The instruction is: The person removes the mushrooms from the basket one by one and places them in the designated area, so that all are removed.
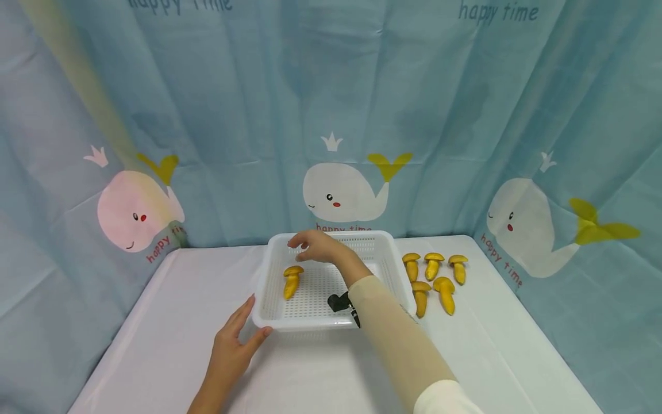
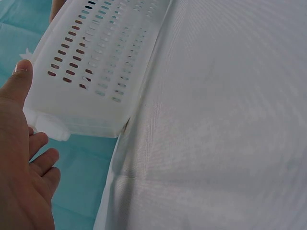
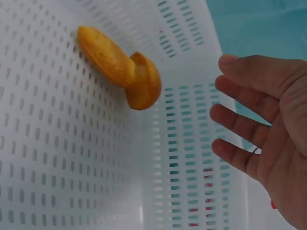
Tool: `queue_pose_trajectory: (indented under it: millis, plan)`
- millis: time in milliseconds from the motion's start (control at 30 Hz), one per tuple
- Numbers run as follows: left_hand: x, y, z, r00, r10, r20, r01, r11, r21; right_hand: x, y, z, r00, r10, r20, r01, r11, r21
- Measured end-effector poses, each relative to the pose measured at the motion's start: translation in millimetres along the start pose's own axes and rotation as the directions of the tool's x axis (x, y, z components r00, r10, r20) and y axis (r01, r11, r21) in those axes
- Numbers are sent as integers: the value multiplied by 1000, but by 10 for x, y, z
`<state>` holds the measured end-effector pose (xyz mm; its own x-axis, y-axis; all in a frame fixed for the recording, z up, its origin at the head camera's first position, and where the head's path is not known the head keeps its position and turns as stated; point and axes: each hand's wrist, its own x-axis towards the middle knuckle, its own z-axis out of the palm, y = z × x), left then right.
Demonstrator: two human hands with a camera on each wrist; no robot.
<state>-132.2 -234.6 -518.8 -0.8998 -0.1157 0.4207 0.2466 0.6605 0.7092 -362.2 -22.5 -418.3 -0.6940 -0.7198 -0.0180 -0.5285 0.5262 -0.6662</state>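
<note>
A white perforated plastic basket (image 1: 320, 323) stands on the table, with one yellow mushroom (image 1: 292, 283) lying in its left part. My left hand (image 1: 234, 342) touches the basket's front left corner, thumb at the front rim and fingers along the left side; the left wrist view shows the thumb (image 2: 20, 79) against the basket's outside. Above the basket, past the mushroom's cap, hovers my right hand (image 1: 322, 246), holding nothing. In the right wrist view its fingers (image 3: 244, 120) are spread loosely, apart from the mushroom (image 3: 117, 64).
Several yellow mushrooms (image 1: 432, 265) lie on the white tablecloth (image 1: 496, 345) right of the basket, in two rows. A blue curtain (image 1: 248, 144) with whale prints hangs behind the table and at both sides. A black wrist camera (image 1: 338, 302) sits on the right wrist.
</note>
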Motion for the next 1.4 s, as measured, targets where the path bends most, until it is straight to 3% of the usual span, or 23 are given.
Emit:
queue_pose_trajectory:
  millis: [600,867,1400]
  plan:
    - [-7,9,-12,1000,-25,11,25,1000,11,83,183,277,985,122,122,-122,993,-6]
    - [-22,16,-28,999,-38,16,38,999,11,129,206,335,978,119,170,-110,992,-62]
    - [-6,34,-13,999,-45,13,45,999,14,139,210,340,975,164,148,-155,985,-71]
